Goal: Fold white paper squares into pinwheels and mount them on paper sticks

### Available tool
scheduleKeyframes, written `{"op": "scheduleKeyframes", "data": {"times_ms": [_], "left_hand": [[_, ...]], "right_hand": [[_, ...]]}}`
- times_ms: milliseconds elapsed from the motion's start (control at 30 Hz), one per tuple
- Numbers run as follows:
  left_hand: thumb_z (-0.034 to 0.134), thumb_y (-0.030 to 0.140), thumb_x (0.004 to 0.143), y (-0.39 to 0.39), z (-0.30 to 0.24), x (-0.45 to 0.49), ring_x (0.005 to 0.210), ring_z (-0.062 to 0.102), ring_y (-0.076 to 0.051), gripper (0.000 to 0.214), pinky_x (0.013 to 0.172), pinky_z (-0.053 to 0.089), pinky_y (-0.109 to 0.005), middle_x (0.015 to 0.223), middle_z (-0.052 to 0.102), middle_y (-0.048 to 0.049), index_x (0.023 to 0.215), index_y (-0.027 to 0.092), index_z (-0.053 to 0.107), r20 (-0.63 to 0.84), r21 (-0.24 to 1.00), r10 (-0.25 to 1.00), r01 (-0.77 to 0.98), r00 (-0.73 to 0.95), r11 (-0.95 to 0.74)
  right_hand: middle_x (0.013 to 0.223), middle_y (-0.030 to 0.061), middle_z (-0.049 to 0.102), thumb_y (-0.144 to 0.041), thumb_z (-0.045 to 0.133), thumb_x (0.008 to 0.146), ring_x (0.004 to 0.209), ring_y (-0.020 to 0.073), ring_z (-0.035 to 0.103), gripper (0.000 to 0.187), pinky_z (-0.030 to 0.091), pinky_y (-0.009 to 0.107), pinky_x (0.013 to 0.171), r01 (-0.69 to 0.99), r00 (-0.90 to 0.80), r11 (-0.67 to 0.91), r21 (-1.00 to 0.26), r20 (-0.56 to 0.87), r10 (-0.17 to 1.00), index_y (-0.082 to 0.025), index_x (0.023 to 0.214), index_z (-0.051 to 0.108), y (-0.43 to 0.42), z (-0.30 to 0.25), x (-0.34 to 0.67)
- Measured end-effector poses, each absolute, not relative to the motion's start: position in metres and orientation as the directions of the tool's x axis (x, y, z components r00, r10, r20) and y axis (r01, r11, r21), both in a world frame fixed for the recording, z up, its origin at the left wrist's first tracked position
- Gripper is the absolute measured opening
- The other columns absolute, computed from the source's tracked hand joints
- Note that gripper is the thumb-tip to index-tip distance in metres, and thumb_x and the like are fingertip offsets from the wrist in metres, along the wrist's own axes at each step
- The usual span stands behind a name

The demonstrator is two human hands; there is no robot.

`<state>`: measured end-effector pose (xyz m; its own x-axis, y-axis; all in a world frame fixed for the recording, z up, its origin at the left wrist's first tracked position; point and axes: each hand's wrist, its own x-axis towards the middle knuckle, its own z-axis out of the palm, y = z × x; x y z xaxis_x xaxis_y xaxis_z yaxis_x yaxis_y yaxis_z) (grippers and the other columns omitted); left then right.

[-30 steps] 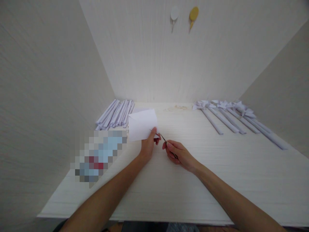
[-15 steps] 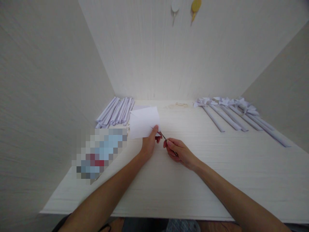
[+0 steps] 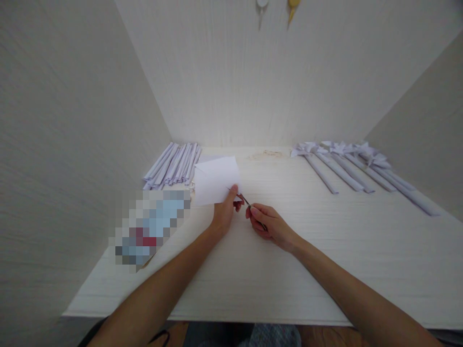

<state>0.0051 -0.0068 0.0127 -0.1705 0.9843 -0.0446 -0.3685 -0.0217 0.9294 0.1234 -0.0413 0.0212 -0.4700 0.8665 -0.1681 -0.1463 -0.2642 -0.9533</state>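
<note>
Left hand (image 3: 224,208) pinches a white paper sheet (image 3: 216,180) near its lower right corner: thumb laid on top, other fingers bent beneath and partly hidden. The sheet spreads away from the left thumb, mostly up and to its left, with a diagonal crease at the far left corner. A short dark line shows on the paper just left of the thumb tip; cannot tell whether it is a slit or part of the tool.

Right hand (image 3: 265,222), near the left fingertips and a little closer to the wearer, has its fingers curled around a slim dark tool (image 3: 245,199), scissors-like, thumb pressed along the upper side. The tool points from the right fingers up and left to the sheet's corner, beside the left fingers. Exact contact too small to tell.

Beyond the left fingers and further left: a stack of paper rolls (image 3: 173,166), lying side by side. Nearer, left of the left wrist, a pixelated item (image 3: 159,221), details masked. Well to the right of the right fingers and farther off: a row of paper pinwheels (image 3: 340,149), heads away, sticks slanting toward the wearer. All lie on a white table (image 3: 289,289).
</note>
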Motion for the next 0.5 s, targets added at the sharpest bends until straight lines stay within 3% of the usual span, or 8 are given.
{"op": "scheduleKeyframes", "data": {"times_ms": [500], "left_hand": [[0.062, 0.047, 0.058, -0.0078, 0.0151, 0.0059, 0.037, 0.040, -0.005, 0.034, 0.035, 0.027, -0.019, 0.049, 0.051, 0.0020, 0.053, 0.015, 0.051, -0.061, 0.937, 0.983, -0.349, -0.171, -0.002]], "right_hand": [[0.038, -0.0114, 0.030, -0.043, 0.050, 0.073, 0.029, 0.0017, 0.018, 0.026, 0.009, 0.017, 0.028, -0.153, -0.451, -0.268, -0.951, -0.174, 0.875, -0.018, 0.067, 0.044, -0.0411, 0.0202, 0.1230]]}}
